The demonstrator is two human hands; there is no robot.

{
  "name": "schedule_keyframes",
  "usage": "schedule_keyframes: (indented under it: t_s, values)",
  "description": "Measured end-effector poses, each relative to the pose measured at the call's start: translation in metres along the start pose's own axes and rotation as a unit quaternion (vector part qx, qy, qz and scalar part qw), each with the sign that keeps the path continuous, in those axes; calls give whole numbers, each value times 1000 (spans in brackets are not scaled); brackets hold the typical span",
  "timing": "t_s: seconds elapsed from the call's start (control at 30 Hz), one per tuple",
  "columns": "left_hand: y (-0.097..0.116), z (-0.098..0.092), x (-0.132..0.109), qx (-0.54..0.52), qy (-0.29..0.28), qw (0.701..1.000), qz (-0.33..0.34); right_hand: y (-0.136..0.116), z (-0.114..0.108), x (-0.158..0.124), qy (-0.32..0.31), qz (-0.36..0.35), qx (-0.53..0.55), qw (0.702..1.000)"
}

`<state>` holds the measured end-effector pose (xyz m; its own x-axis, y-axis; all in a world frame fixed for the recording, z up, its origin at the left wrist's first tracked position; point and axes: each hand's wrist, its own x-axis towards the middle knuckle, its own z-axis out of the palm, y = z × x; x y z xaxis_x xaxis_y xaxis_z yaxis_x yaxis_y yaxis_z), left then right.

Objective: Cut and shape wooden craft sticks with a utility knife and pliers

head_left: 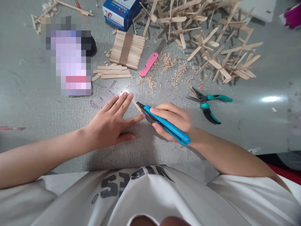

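Note:
My left hand lies flat with its fingers stretched out, pressing a wooden craft stick onto the grey table. Part of that stick is hidden under the fingers. Wrapped in my right hand is a blue utility knife; its dark tip rests at the stick, close to my left index finger. Just beyond the hands are a few loose craft sticks and a banded bundle of sticks. A pink folding knife lies with its blade out beside small wood shavings.
Pliers with teal and black handles lie to the right. Crossed stick assemblies pile up at the back right. A blue and white box stands at the back, with a blurred-out object at left.

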<state>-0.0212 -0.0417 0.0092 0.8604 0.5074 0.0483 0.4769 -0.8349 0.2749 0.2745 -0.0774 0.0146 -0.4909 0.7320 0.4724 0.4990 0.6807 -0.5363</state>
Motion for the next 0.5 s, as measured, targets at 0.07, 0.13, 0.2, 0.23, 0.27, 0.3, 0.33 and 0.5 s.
schedule_keyframes:
  t_s: [0.07,0.13,0.2,0.23,0.27,0.3,0.33,0.5]
  values:
    - [1,-1,0,-2,-1,1000,-1,-3,0,1,-8,-1,-20,1000]
    - [1,-1,0,2,-3,1000,-2,-7,0,3,-16,5,-39,999]
    - [3,-2,1,9,-4,1000,-4,-12,1,5,-14,5,-52,999]
    - [4,-3,2,13,-4,1000,-5,-14,2,6,-12,4,-58,998]
    - [6,-4,2,16,-5,1000,-7,-16,2,6,-11,3,-65,998]
    - [7,-5,2,19,-8,1000,-12,-18,3,7,-10,-1,-73,997]
    - [9,-5,3,21,-14,999,-19,-18,4,7,-11,-5,-81,997]
    - [15,-8,2,30,-29,998,-51,-16,5,6,-4,-12,-74,997]
